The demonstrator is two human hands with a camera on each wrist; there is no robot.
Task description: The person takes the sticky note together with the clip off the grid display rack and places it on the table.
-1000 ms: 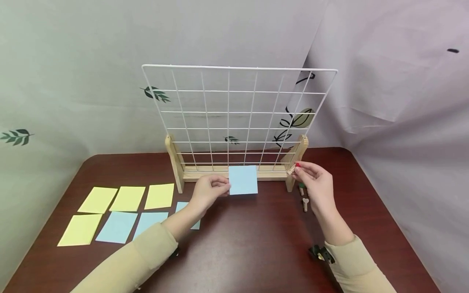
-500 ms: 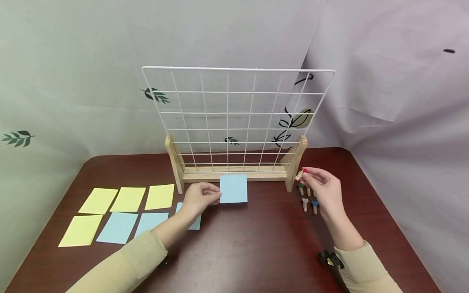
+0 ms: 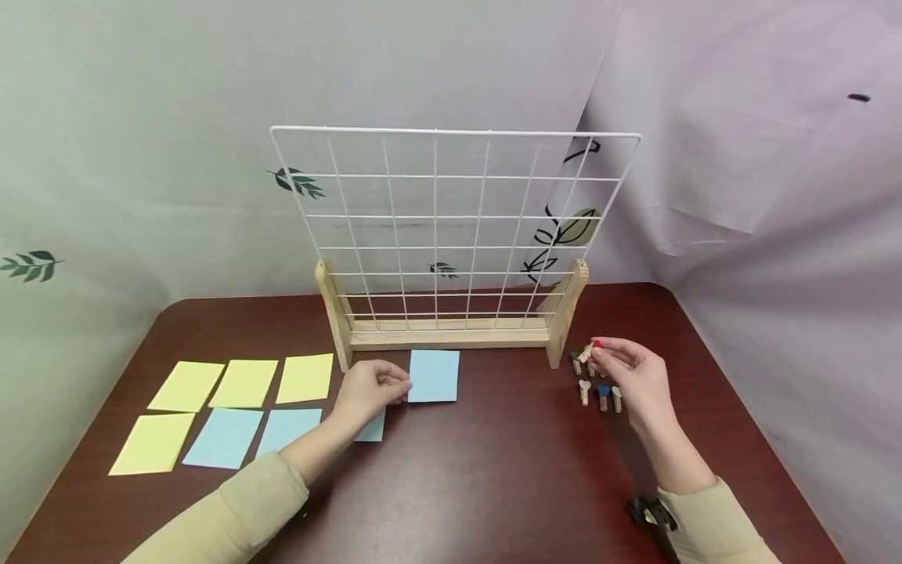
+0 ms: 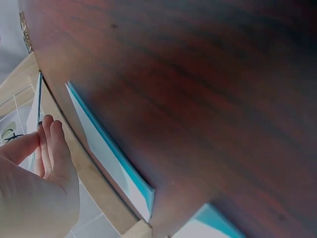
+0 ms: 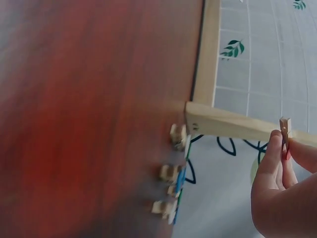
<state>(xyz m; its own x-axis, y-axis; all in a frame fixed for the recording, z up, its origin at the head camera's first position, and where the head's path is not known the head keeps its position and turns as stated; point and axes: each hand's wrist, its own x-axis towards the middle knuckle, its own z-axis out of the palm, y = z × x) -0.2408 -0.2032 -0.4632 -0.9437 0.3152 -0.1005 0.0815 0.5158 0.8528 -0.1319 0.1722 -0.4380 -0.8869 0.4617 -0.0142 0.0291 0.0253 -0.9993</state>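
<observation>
My left hand (image 3: 372, 389) pinches the left edge of a light blue paper square (image 3: 433, 376) low over the dark wooden table (image 3: 479, 478), in front of the white wire grid (image 3: 451, 227) on its wooden stand (image 3: 447, 338). In the left wrist view the blue square (image 4: 106, 158) is seen edge-on beside my fingers (image 4: 49, 148). My right hand (image 3: 623, 368) pinches a small wooden clothespin with a red tip (image 3: 590, 350), right of the stand's foot. In the right wrist view that clothespin (image 5: 285, 130) sticks up between my fingertips (image 5: 277, 158).
Several small wooden clothespins (image 3: 599, 394) lie on the table under my right hand, shown too as clothespins (image 5: 171, 191) in the right wrist view. Yellow squares (image 3: 243, 382) and blue squares (image 3: 225, 436) lie in rows at the left. Cloth hangs behind and at the right.
My left hand has lowered the blue square down and to the left, away from the grid. My right hand has drawn back down and right with the clothespin, towards the loose pins.
</observation>
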